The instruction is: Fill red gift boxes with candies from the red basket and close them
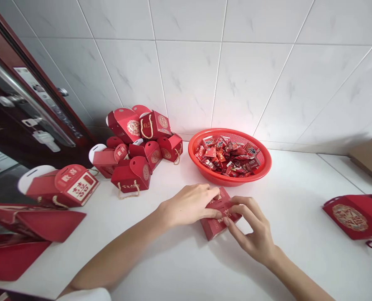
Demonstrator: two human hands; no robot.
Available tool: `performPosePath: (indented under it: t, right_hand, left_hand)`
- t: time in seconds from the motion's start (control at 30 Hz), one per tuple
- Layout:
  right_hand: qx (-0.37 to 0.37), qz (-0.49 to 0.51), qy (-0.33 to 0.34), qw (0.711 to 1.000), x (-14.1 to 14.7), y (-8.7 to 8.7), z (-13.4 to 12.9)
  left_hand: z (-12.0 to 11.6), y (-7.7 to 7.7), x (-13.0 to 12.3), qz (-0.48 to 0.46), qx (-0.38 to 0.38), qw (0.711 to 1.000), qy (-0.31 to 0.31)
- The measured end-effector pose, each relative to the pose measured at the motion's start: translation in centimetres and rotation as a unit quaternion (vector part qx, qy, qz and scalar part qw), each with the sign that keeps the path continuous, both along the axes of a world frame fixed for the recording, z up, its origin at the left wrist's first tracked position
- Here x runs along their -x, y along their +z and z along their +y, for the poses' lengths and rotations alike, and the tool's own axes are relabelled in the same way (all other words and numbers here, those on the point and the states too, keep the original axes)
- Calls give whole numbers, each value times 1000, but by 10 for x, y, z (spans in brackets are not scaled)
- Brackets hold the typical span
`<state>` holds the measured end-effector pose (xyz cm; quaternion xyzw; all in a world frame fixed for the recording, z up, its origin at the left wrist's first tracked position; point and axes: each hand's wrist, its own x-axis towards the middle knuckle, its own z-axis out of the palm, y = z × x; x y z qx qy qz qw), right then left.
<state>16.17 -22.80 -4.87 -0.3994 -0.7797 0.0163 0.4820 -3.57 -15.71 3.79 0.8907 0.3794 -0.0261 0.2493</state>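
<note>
A small red gift box (215, 228) with gold lettering lies on the white table, just in front of the basket. My left hand (188, 205) grips it from the left, fingers over its far end and thumb across the top. From the right, my right hand (253, 232) pinches the near right part, thumb and fingertips on the top panel. Both hands partly cover the box, so its inside is hidden. Behind it stands a red plastic basket (229, 181) holding many wrapped candies (228, 154).
Several red gift boxes (132, 173) with rope handles are piled at the back left. Another red box (62, 186) and folded red cartons (51, 223) lie nearer on the left. At right are a red box (358, 217) and a brown carton (370, 159). White tiles back the table.
</note>
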Motion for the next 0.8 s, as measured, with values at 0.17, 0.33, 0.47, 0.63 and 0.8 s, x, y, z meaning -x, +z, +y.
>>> performPosePath:
  t: [0.17,0.33,0.47,0.63,0.8]
  right_hand:
    - [-7,-54,-9,998,-2,-3,1]
    - [-9,-108,-35,994,1,-7,0]
    - [-4,-124,-66,990,8,-6,-3]
    - [6,-118,-96,988,17,-4,-9]
    - [34,-120,-129,984,9,1,-17]
  left_hand:
    - [-1,-5,-3,-34,7,999,6]
    - [1,-2,2,-50,3,999,0]
    - [3,3,7,-55,-2,998,-20]
    - [9,9,16,-109,-63,992,0]
    - [9,13,19,-223,-71,970,68]
